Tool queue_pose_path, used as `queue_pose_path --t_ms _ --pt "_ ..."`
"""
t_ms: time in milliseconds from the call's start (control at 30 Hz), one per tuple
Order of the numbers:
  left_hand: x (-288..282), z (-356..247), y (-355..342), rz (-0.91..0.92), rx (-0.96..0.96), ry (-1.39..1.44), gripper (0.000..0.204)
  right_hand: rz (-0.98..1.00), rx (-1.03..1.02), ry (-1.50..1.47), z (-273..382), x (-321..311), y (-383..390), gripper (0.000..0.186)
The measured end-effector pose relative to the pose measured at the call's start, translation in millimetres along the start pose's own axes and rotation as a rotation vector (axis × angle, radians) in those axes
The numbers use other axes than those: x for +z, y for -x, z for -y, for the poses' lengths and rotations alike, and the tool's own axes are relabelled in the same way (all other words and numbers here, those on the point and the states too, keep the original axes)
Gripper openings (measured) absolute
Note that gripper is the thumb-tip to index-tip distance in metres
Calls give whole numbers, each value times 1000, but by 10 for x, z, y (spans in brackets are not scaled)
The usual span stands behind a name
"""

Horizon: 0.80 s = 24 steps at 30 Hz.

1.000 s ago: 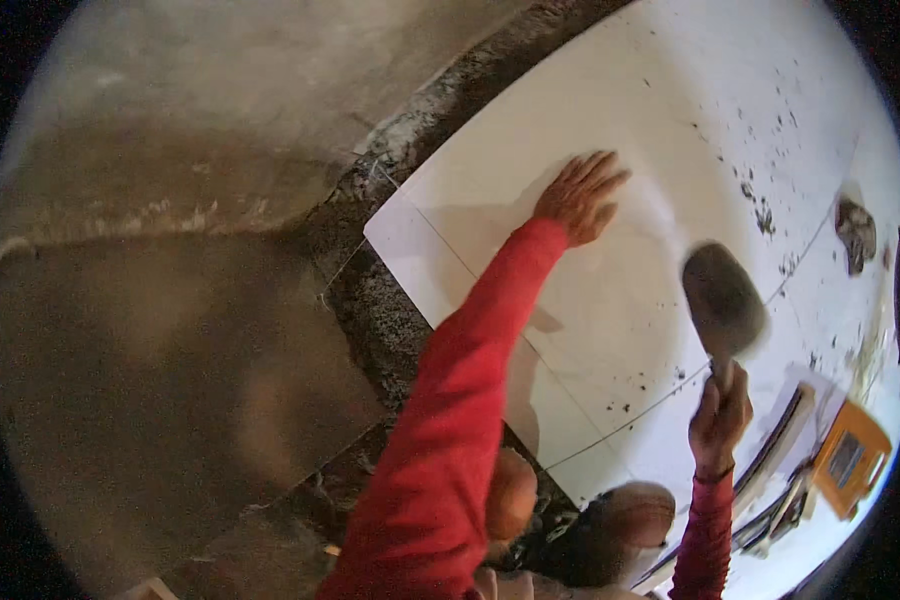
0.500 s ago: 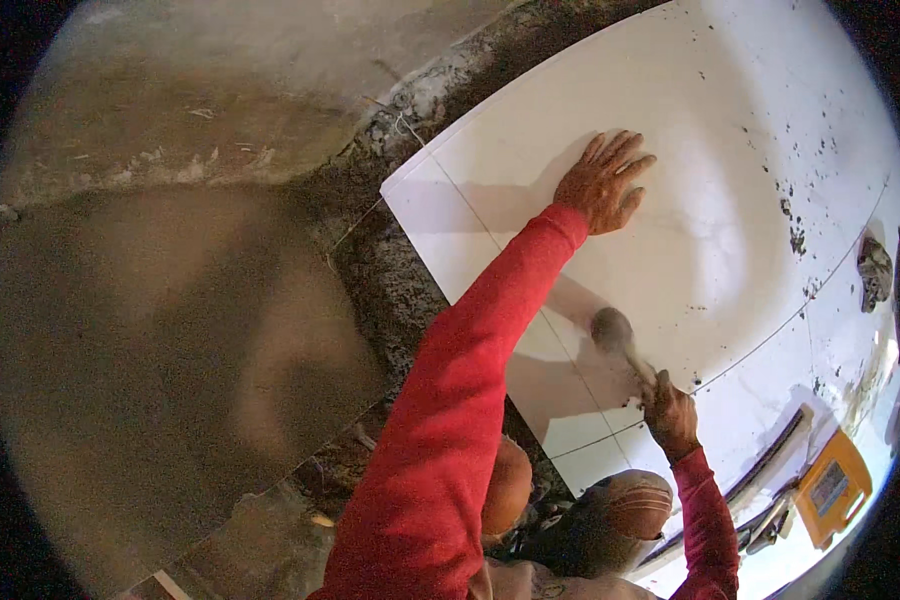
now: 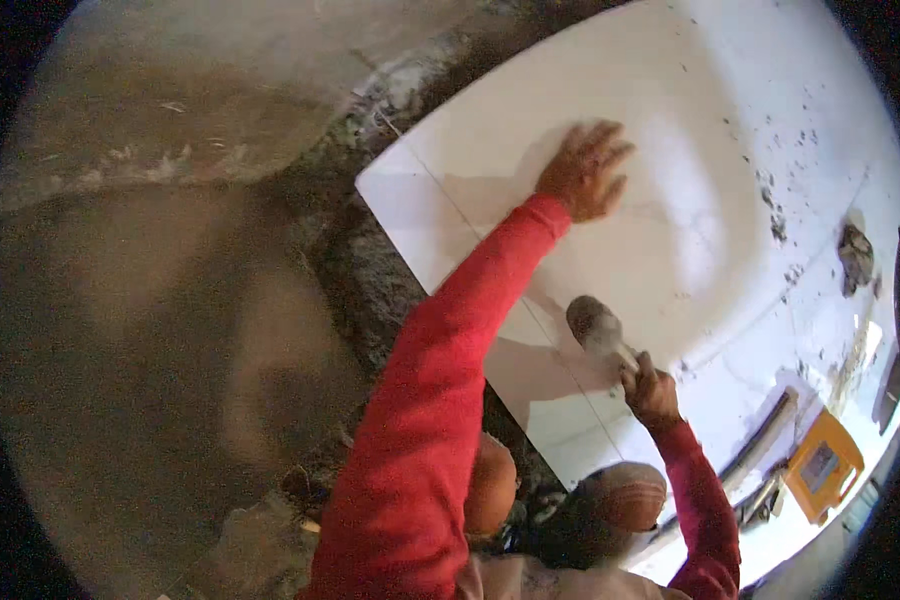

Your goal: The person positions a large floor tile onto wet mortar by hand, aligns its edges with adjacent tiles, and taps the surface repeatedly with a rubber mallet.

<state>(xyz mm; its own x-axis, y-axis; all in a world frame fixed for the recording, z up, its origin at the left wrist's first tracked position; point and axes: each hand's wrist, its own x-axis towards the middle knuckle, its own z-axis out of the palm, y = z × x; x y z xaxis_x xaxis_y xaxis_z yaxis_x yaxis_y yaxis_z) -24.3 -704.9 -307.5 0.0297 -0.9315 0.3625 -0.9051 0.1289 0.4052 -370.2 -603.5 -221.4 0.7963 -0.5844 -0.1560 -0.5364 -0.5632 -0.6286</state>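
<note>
My left hand [image 3: 584, 172] lies with fingers spread on a large white floor tile [image 3: 510, 110], well out in front of me. Closer in, my right hand [image 3: 653, 394] is wrapped round the handle of a rubber mallet [image 3: 595, 323]. The mallet's dark, dusty head is over the tile, between my hands; whether it touches the surface I cannot tell. A thin string line [image 3: 454, 205] crosses the left part of the tile.
Dark mortar [image 3: 365, 285] borders the tile's left edge beside a rough concrete floor [image 3: 120, 300]. At right are mortar crumbs [image 3: 773, 215], a dirty crumpled lump [image 3: 855, 258], a yellow-orange case [image 3: 823, 465] and a long dark bar [image 3: 760, 440]. My knees [image 3: 625, 497] are at the near edge.
My right hand and the mallet have shifted a little up and left. The left hand stays spread on the tile. The whole view has moved slightly, with the tile further left.
</note>
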Motion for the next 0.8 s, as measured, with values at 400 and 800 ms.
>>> queue_pose_path --t_ms 400,800 --pt "-226 149 307 99 173 125 51 148 143 50 -183 240 383 28" --pt "-174 198 318 52 157 120 43 221 92 -58 39 138 -18 40"
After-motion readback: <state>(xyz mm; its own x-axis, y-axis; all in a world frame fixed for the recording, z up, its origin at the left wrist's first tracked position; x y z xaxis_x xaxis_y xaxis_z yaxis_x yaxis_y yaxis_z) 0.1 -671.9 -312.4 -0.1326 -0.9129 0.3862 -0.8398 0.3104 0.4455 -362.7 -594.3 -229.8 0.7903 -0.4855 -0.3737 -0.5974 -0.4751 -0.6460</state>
